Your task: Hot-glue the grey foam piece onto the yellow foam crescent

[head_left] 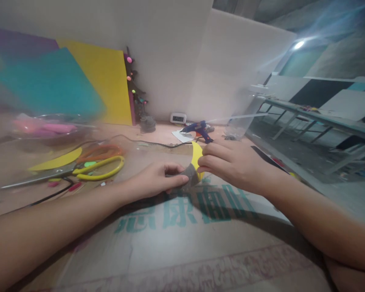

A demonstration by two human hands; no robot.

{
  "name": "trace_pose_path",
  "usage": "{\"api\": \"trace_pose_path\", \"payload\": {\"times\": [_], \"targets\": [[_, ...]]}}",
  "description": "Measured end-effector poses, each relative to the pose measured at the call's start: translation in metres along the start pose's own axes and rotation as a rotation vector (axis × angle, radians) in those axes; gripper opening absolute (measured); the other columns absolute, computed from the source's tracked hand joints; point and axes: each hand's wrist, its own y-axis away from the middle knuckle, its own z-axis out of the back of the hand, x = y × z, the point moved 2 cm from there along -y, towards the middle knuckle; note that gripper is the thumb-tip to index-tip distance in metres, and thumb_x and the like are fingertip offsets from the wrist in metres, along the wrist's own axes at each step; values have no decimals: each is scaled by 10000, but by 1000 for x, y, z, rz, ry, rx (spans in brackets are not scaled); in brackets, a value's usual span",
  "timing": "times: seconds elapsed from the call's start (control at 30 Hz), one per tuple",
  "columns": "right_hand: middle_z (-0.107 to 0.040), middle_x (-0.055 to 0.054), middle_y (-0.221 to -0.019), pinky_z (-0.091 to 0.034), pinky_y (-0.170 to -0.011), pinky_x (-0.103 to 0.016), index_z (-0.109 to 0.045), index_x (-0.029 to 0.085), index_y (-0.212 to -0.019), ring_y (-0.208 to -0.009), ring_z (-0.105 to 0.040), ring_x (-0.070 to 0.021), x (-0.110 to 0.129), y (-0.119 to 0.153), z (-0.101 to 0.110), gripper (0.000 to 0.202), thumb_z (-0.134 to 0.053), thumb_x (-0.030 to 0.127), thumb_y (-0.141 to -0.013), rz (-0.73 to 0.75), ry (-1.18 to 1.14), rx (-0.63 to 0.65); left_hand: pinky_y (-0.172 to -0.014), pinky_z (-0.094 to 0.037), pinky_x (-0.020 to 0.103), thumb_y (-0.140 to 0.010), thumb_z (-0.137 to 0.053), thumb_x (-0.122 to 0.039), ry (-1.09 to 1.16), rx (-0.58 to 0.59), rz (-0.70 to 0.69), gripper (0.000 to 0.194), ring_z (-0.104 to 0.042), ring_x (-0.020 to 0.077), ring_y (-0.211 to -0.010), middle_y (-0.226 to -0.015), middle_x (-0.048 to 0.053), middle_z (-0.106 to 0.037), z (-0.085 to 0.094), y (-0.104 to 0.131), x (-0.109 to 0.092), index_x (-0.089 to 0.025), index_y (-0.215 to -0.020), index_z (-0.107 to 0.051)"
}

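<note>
In the head view my left hand (164,178) pinches a small dark grey piece (191,174) between thumb and fingers. My right hand (222,162) is closed on a curved yellow piece (196,154), which looks like paper or foam sheet. The yellow piece meets the grey one, and I cannot tell whether they are joined. Both are held above a pale sheet (158,251) printed with green characters. Past my hands lies a blue glue gun (197,127), its nozzle over a small white card (182,137).
At left lie yellow-handled scissors (100,172), orange handles (101,153), a yellow cut-out (59,160) and a plastic bowl (45,127) with pink things. Coloured sheets (106,85) lean on the partition. A small clock (178,118) stands behind. Another table (322,115) is off right.
</note>
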Motion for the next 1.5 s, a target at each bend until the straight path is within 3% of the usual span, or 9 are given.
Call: {"api": "trace_pose_path", "payload": {"times": [0.5,0.73,0.87,1.0,1.13,1.23,1.37,1.43,1.5], "targets": [[-585,-16,-718,-324,-593,-281,-614,152,-794,-661,-462,-137,23,-12,6,252,-487,236,-995,29,-169,-80,-448,-313,203,-844,-575,-556,-29,23,49,387,-435,84,-509,-615,-39,-527,1,-2,5,-173,-818,-621],[-620,-16,-716,-336,-605,-297,-630,176,-811,-669,-513,-146,28,-12,9,276,-449,244,-1008,42,-124,7,-432,-289,193,-833,-590,-556,71,-57,57,380,-407,79,-473,-566,-57,-483,3,-4,6,-176,-838,-602],[-622,-6,-647,-313,-564,-284,-620,178,-835,-617,-544,-138,14,-2,9,278,-512,391,-979,-227,-97,-16,-454,-334,189,-843,-585,-541,87,-232,26,366,-462,88,-509,-612,-49,-507,9,-5,3,-175,-861,-583],[-726,-17,-767,-363,-577,-274,-675,206,-949,-650,-620,-157,1,6,4,293,-579,481,-923,-516,-185,149,-451,-322,186,-856,-571,-526,21,-342,8,351,-442,87,-505,-595,-56,-501,13,-4,0,-176,-845,-584],[-753,-49,-1064,-422,-571,-254,-650,248,-1217,-652,-622,-129,-5,3,-7,369,-632,420,-890,-741,-521,214,-487,-352,191,-861,-582,-479,-17,-396,-42,305,-464,94,-561,-657,-45,-537,12,0,-6,-175,-846,-602],[-720,-92,-1164,-441,-525,-232,-656,201,-1219,-574,-575,-86,-2,-1,-23,369,-648,305,-865,-826,-850,173,-469,-345,191,-869,-575,-476,-35,-426,-59,298,-461,100,-566,-656,-42,-530,12,1,-8,-179,-859,-608],[-745,-62,-877,-460,-484,-227,-693,138,-1055,-497,-554,-83,4,1,-46,243,-564,273,-899,-944,-1153,10,-426,-310,191,-872,-570,-489,1,-453,-44,307,-423,89,-492,-606,-53,-511,13,1,-6,-186,-903,-601],[-701,-27,-703,-463,-510,-231,-705,133,-944,-526,-574,-104,5,4,-51,217,-556,288,-910,-971,-1044,-54,-420,-312,190,-881,-558,-501,48,-447,-39,313,-413,81,-459,-597,-61,-518,13,1,-4,-193,-928,-587],[-702,-29,-718,-477,-581,-244,-711,152,-884,-620,-611,-123,7,6,-51,185,-569,267,-911,-899,-852,-114,-422,-317,190,-883,-557,-501,80,-440,-35,310,-400,72,-432,-585,-67,-520,12,0,-3,-195,-925,-578]]}}
